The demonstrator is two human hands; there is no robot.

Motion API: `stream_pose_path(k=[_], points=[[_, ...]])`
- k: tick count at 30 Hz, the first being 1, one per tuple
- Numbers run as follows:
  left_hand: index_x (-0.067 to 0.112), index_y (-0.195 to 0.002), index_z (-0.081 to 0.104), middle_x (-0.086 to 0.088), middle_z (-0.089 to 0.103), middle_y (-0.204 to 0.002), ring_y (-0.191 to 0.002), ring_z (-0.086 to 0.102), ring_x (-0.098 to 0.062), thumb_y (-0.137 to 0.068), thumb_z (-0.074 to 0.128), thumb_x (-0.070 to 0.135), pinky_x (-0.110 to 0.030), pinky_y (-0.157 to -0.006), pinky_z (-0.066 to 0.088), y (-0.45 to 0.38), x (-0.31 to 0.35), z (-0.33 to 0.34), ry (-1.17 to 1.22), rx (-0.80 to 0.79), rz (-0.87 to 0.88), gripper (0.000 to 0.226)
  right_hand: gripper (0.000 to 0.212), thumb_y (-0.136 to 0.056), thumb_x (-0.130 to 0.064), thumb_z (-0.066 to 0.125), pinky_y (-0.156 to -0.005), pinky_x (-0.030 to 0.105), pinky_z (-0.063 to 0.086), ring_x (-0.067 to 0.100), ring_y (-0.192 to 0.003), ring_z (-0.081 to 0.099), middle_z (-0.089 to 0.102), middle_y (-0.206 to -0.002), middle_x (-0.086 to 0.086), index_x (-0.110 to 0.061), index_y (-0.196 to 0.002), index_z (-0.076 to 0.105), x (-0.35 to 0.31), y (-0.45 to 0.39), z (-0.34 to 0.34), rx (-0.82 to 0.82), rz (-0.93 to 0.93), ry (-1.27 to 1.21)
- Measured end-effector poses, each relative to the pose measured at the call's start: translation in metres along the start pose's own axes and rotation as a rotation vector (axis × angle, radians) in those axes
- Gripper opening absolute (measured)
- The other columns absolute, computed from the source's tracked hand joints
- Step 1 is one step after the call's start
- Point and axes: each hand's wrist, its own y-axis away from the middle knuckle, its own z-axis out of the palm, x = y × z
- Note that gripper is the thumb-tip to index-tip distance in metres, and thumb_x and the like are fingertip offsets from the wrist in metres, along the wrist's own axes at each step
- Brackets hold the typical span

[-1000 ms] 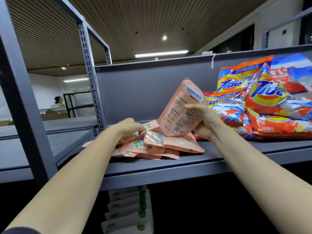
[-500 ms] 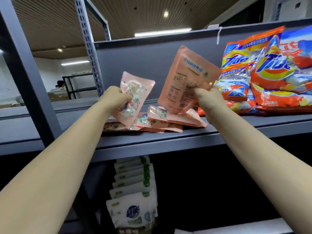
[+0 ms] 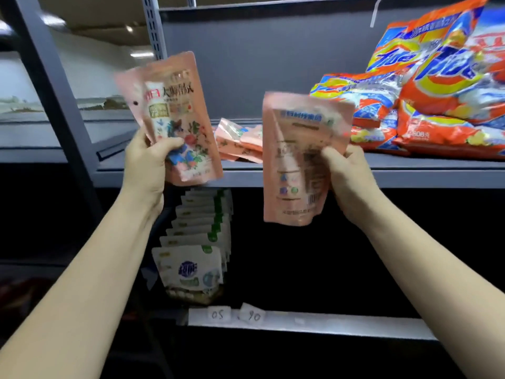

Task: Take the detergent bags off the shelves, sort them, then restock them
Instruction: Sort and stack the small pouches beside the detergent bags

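The left hand (image 3: 149,162) is gripping a pink detergent pouch (image 3: 175,119) by its lower left edge, thumb curled across the printed front and the other fingers hidden behind it. This pouch is standing upright above the hand, tilted slightly, with its flowered front facing the camera; a second pink edge is showing behind its left side, though whether that is another pouch cannot be told.

The right hand (image 3: 347,179) is pinching a second pink pouch (image 3: 300,160) by its right edge, thumb pressed on the face with small print and a barcode. That pouch is hanging to the left of the right hand, clear of the shelf (image 3: 423,170) and well apart from the other pouch.

Beyond and between the two hands, a small heap of pink pouches (image 3: 237,140) is lying flat on the shelf. Up and to the right of the right hand, orange and blue detergent bags (image 3: 437,86) are lying piled on the same shelf. Below the left hand, a row of white pouches (image 3: 191,266) with green caps is standing one behind another on the lower shelf, whose front edge is carrying small paper labels (image 3: 236,315).
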Motion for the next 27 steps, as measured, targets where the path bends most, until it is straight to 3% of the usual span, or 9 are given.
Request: stream_pose_path(k=[3,5,9,12,14,17,21,24,27], points=[[0.024,-0.085,0.073,0.002,0.074,-0.093,-0.091,0.069,-0.021,-0.086,0.058,0.001,-0.041,-0.083,0.055,0.036,-0.017,-0.006,0.018,0.036,-0.075,0.028,0.028,-0.076,-0.017,0.05,-0.063,0.022,0.047,0.009,-0.07,0.059,0.066,-0.075,0.002,0.007,-0.079,0.065,0.027,0.021,-0.019,-0.066,0.106,0.044],[0.024,-0.081,0.075,0.0,0.074,-0.092,-0.091,0.069,-0.024,-0.085,0.059,0.0,-0.042,-0.083,0.054,0.058,-0.028,-0.008,0.006,0.078,-0.109,0.028,0.021,-0.085,-0.004,0.05,-0.062,0.02,0.049,0.007,-0.068,0.061,0.068,-0.073,-0.001,-0.004,-0.076,0.069,0.043,0.031,-0.029,-0.063,0.173,0.062],[0.016,-0.08,0.069,0.008,0.072,-0.072,-0.07,0.067,-0.012,-0.085,0.06,-0.005,-0.028,-0.067,0.054,0.104,-0.059,-0.005,-0.086,0.113,-0.17,0.023,0.025,-0.086,0.005,0.045,-0.055,0.019,0.045,0.006,-0.061,0.056,0.064,-0.067,-0.002,-0.002,-0.075,0.067,0.078,0.046,-0.044,-0.092,0.287,0.162],[0.006,-0.074,0.066,0.0,0.068,-0.067,-0.069,0.061,-0.019,-0.083,0.065,-0.001,-0.03,-0.064,0.048,0.129,-0.096,-0.001,-0.114,0.132,-0.332,0.011,0.018,-0.086,0.0,0.05,-0.057,0.025,0.041,0.013,-0.065,0.053,0.058,-0.069,0.005,-0.005,-0.075,0.062,0.106,0.052,-0.052,-0.078,0.384,0.259],[0.002,-0.074,0.061,-0.009,0.059,-0.072,-0.073,0.053,-0.021,-0.082,0.068,0.003,-0.03,-0.065,0.04,0.138,-0.127,0.001,-0.136,0.107,-0.478,0.011,0.015,-0.089,-0.007,0.052,-0.07,0.03,0.047,0.019,-0.078,0.058,0.064,-0.083,0.009,-0.002,-0.088,0.066,0.123,0.056,-0.057,-0.037,0.453,0.331],[0.005,-0.074,0.059,-0.01,0.055,-0.075,-0.074,0.051,-0.021,-0.079,0.071,0.007,-0.027,-0.068,0.038,0.143,-0.163,0.012,-0.137,0.047,-0.658,0.013,0.022,-0.096,-0.014,0.05,-0.084,0.03,0.042,0.024,-0.101,0.056,0.06,-0.112,0.01,-0.009,-0.116,0.059,0.144,0.063,-0.062,0.036,0.526,0.389],[0.003,-0.09,0.056,-0.011,0.053,-0.078,-0.071,0.051,-0.022,-0.092,0.054,0.003,-0.027,-0.068,0.037,0.13,-0.198,0.038,-0.13,0.035,-0.786,0.003,0.042,-0.098,-0.016,0.048,-0.1,0.039,0.041,0.03,-0.126,0.047,0.048,-0.141,0.013,-0.011,-0.139,0.043,0.171,0.064,-0.064,0.041,0.562,0.45],[0.004,-0.127,0.049,-0.002,0.047,-0.075,-0.064,0.046,-0.015,-0.101,0.04,0.01,-0.028,-0.056,0.042,0.107,-0.218,0.062,-0.062,0.011,-0.868,0.028,0.038,-0.099,-0.016,0.045,-0.1,0.049,0.043,0.031,-0.124,0.051,0.051,-0.138,0.015,-0.011,-0.137,0.045,0.186,0.055,-0.063,0.06,0.552,0.468],[0.008,-0.13,0.049,-0.002,0.053,-0.082,-0.067,0.051,-0.016,-0.104,0.034,0.017,-0.028,-0.053,0.046,0.072,-0.255,0.073,-0.026,-0.012,-0.884,0.031,0.036,-0.1,-0.014,0.042,-0.102,0.05,0.042,0.031,-0.124,0.051,0.052,-0.136,0.016,-0.009,-0.136,0.046,0.201,0.041,-0.065,0.055,0.553,0.501]])
